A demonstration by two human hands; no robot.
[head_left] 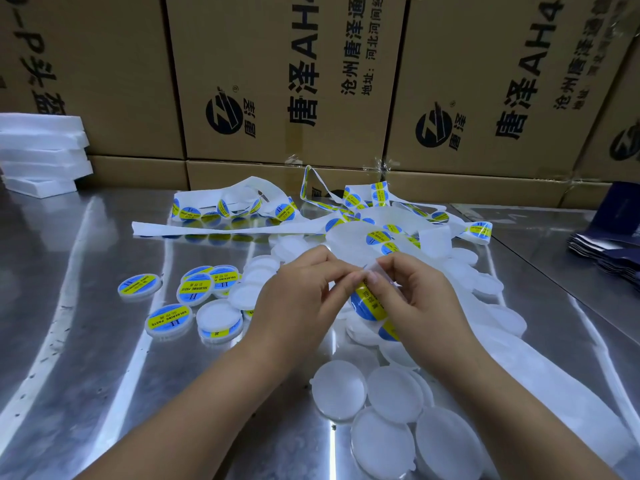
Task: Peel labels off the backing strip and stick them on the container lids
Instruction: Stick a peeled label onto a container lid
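The round blue-and-yellow label (pixel 367 304) in hand sits between the two hands above the middle of the steel table (pixel 86 306). It is still partly on the backing strip (pixel 225 230), whose loose length lies tangled across the far side. The left hand (pixel 298 299) pinches what looks like the label's upper edge between thumb and forefinger. The right hand (pixel 419 299) pinches the white strip just beside it, fingertips nearly touching. Exactly how much of the label has lifted cannot be told. This looks like the peeling step. The next move calls for drawing the label free without creasing it, then centring it on one of the bare lids (pixel 339 389) heaped near and to the right. Finished labelled lids (pixel 195 289) lie to the left. Printed cartons (pixel 277 81) stand along the far edge, with a stack of white foam pieces (pixel 41 150) at far left.
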